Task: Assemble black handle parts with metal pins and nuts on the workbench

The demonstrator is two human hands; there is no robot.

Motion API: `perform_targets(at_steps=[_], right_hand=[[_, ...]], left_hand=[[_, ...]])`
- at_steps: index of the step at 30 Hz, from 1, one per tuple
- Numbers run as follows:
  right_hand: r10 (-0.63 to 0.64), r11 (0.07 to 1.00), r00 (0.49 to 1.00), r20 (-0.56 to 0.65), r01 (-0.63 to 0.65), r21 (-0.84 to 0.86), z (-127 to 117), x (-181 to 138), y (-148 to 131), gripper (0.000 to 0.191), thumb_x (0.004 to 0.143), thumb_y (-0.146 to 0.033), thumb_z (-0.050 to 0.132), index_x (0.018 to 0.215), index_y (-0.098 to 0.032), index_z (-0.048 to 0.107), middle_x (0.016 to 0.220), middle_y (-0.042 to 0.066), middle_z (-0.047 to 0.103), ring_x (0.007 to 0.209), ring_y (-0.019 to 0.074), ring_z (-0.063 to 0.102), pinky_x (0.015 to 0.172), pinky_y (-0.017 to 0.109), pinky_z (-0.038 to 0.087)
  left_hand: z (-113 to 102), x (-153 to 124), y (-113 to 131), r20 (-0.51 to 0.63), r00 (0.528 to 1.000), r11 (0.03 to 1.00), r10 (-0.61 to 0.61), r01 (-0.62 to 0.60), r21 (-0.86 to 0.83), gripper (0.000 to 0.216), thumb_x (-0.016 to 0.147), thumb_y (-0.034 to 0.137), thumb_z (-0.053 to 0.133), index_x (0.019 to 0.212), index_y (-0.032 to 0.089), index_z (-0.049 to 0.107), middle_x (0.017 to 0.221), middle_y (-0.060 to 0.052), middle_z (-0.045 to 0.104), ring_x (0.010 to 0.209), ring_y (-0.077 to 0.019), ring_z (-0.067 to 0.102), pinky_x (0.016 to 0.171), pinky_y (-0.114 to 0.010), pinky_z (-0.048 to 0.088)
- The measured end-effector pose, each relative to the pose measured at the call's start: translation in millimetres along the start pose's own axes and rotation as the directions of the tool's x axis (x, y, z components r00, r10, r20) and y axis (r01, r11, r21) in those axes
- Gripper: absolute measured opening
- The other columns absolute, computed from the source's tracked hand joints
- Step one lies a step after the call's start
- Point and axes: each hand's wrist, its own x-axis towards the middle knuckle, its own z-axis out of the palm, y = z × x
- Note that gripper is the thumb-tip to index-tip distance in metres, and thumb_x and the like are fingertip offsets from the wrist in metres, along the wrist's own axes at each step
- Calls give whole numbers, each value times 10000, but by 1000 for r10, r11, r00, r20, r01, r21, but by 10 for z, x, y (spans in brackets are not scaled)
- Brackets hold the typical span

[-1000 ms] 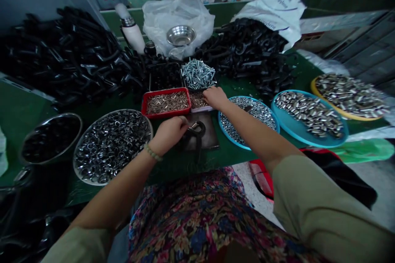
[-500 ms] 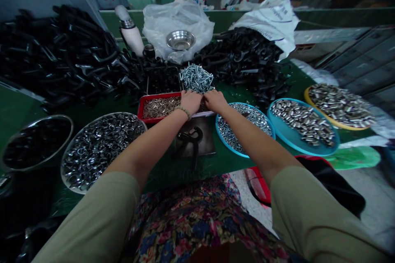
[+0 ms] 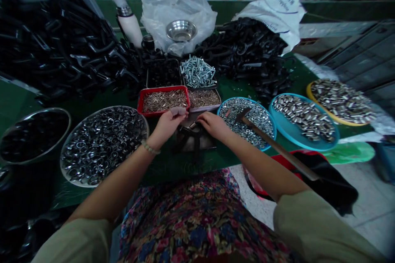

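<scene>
My left hand (image 3: 168, 124) and my right hand (image 3: 212, 124) meet over a black metal part (image 3: 189, 136) lying on a dark square plate (image 3: 203, 141) at the table's near edge. Both hands have their fingers curled in a pinch at the part's top; what they pinch is too small to make out. Just beyond them sit a red tray of small pins (image 3: 163, 100) and a white tray of brownish pieces (image 3: 204, 98). A hammer (image 3: 271, 141) lies with its head on the blue plate of nuts (image 3: 247, 117) beside my right forearm.
A steel bowl of rings (image 3: 103, 141) and a dark bowl (image 3: 31, 133) stand left. Blue (image 3: 304, 121) and yellow (image 3: 341, 100) plates of metal sleeves lie right. Screws (image 3: 197, 72), heaps of black parts (image 3: 61, 49), plastic bags, a steel bowl (image 3: 181, 30) and a bottle (image 3: 128, 18) fill the back.
Both hands drew back from the small trays to the black part on the plate. The hammer on the blue plate, hidden by my right arm before, shows now.
</scene>
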Motion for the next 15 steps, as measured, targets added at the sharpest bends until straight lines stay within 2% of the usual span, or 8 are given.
perform_targets(at_steps=[3, 6, 11, 15], right_hand=[[26, 999, 1000, 13, -25, -36, 65, 32, 3, 172, 948, -219, 481, 974, -161, 641, 990, 87, 668, 966, 190, 615, 882, 307, 455], [39, 996, 999, 22, -37, -83, 69, 70, 4, 178, 956, -224, 470, 970, -154, 633, 988, 88, 662, 972, 193, 610, 877, 302, 450], [6, 971, 998, 65, 10, -237, 86, 71, -56, 215, 976, -237, 422, 1015, -141, 610, 1009, 100, 646, 965, 208, 605, 836, 297, 444], [-16, 896, 989, 150, 81, -437, 110, 27, -120, 239, 964, -165, 381, 1029, -114, 605, 1013, 137, 623, 874, 225, 611, 745, 310, 441]], left_hand=[[3, -291, -139, -69, 997, 997, -29, 34, 75, 232, 810, 261, 601, 1005, 160, 674, 1020, -57, 721, 955, -182, 662, 928, -336, 505], [37, -433, -169, -81, 996, 962, 34, -11, 271, 197, 844, 279, 582, 977, 193, 699, 981, -29, 731, 940, -180, 669, 910, -306, 503], [99, -480, -118, 47, 988, 885, 144, -150, 440, 204, 903, 263, 521, 996, 217, 696, 1017, -18, 713, 960, -170, 655, 912, -289, 498], [155, -471, -113, 96, 961, 789, 259, -268, 553, 226, 924, 254, 483, 977, 193, 694, 1132, -59, 637, 1031, -174, 604, 955, -291, 477]])
